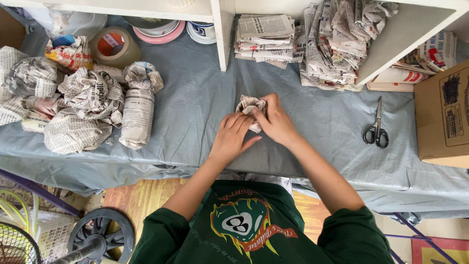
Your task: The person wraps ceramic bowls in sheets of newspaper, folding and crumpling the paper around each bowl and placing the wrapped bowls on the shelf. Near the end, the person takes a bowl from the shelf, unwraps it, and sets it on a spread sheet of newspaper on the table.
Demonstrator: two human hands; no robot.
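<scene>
Seen from above, a person in a dark green shirt leans over a table (195, 105) covered in grey-blue cloth. Near the middle of the table, closer to its front edge, both hands wrap a small object in newspaper. The left hand (233, 137) lies flat, fingers pressing the small newspaper bundle (250, 108) from the near side. The right hand (274, 121) cups the bundle's right side, fingertips pinching its paper folds; neither hand is clenched. The wrapping looks almost closed, with loose ends to tuck. Toward the table's left edge sits a heap of wrapped newspaper parcels (80, 105), with a roll of brown tape (114, 45) behind them. At the back edge lies a stack of folded newspapers (265, 39). Black-handled scissors (376, 126) rest toward the right edge, beside a cardboard box (444, 115).
</scene>
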